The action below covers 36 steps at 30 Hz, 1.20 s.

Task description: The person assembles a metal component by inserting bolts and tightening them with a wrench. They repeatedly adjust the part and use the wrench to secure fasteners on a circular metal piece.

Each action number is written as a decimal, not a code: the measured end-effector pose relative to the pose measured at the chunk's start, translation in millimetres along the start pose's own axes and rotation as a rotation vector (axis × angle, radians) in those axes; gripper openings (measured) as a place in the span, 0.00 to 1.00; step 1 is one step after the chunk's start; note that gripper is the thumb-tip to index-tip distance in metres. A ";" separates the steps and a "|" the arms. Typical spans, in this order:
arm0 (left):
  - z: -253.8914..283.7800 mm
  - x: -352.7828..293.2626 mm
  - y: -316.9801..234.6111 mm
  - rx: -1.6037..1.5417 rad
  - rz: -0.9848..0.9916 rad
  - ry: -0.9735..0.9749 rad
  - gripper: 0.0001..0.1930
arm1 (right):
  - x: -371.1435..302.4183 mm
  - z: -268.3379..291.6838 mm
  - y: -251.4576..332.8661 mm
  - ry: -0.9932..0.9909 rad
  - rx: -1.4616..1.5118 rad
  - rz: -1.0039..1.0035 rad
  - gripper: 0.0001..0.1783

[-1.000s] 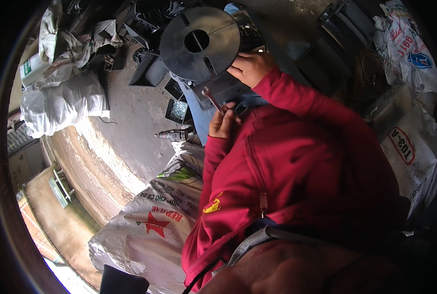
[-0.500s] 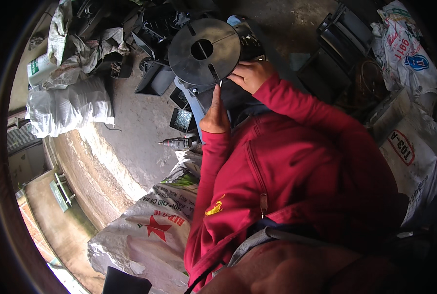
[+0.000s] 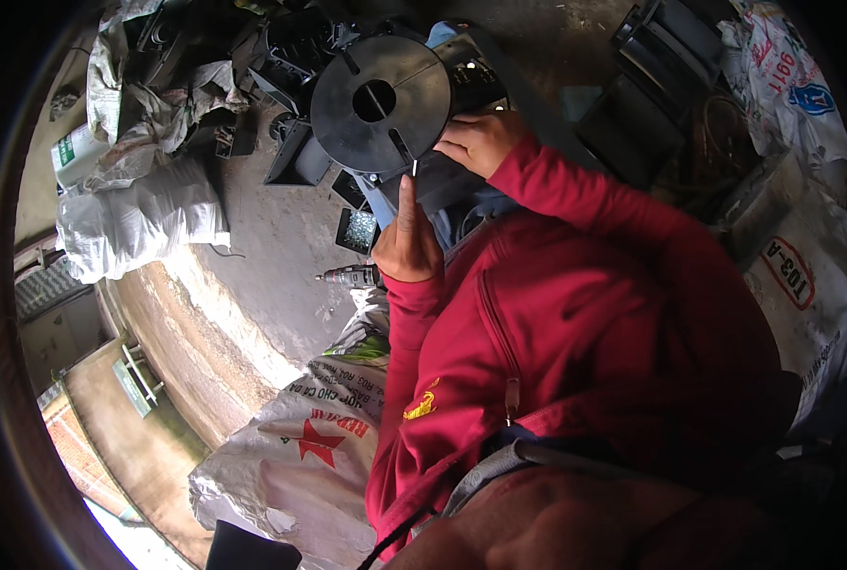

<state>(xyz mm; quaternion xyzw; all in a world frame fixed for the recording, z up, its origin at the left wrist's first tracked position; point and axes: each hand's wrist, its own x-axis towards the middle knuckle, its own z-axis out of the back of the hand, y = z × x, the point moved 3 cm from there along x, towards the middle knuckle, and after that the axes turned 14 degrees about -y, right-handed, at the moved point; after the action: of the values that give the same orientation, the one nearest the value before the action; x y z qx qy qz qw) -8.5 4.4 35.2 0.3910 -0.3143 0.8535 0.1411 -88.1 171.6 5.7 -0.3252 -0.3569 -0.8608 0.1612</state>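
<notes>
A round black disc (image 3: 336, 119) with a central hole and two slots lies in front of me, over dark parts. My right hand (image 3: 485, 141) is closed at its right edge, fingers bent and fingertips partly hidden, appearing to grip the rim. My left hand (image 3: 407, 245) is below the near edge with its index finger stretched out toward the disc and the other fingers folded. Just beside that fingertip stands a short, thin, bright pin (image 3: 415, 167). I see nothing held in the left hand.
A small black bin of shiny fasteners (image 3: 359, 229) and a power drill (image 3: 350, 276) sit left of my left hand. Black trays (image 3: 298, 152) and other black parts lie beyond. White sacks stand at left (image 3: 139, 218), near left (image 3: 286, 456) and right (image 3: 794, 275).
My left hand has drawn back slightly toward me, its index fingertip now a little farther from the disc. The whole view has shifted slightly; my right hand stays at the disc's edge.
</notes>
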 end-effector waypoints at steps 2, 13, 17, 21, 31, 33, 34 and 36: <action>-1.9 -1.1 -1.3 0.052 -0.019 0.008 0.25 | -1.0 -1.1 1.4 0.004 0.003 0.000 0.07; -2.9 -11.0 6.8 0.020 -0.088 -0.006 0.25 | -0.1 1.5 4.2 0.023 0.031 -0.002 0.06; -4.3 -11.5 10.0 0.017 0.051 0.088 0.25 | 3.3 0.7 3.1 0.026 0.004 -0.007 0.06; 1.0 -5.9 4.3 0.030 -0.041 0.018 0.26 | -2.1 3.0 2.7 -0.033 0.025 0.025 0.06; 5.5 -19.5 13.8 0.033 0.253 0.074 0.15 | -2.4 30.9 -4.8 -0.190 0.175 0.043 0.16; 4.7 -19.4 9.9 0.029 0.248 0.124 0.14 | 4.9 62.1 -15.8 -0.183 0.199 -0.137 0.32; 3.1 -17.4 6.8 0.024 0.242 0.149 0.14 | 9.4 72.8 -24.1 -0.123 0.159 -0.249 0.41; 4.0 -10.1 -2.2 -0.001 0.235 0.133 0.18 | 24.4 74.0 -37.5 -0.001 0.033 -0.131 0.50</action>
<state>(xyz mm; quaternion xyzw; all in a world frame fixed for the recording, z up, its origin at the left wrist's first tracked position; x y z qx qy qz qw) 1.5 3.6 30.5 0.2939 -0.3481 0.8881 0.0609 -92.3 249.8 42.6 -0.2988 -0.3916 -0.8634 0.1095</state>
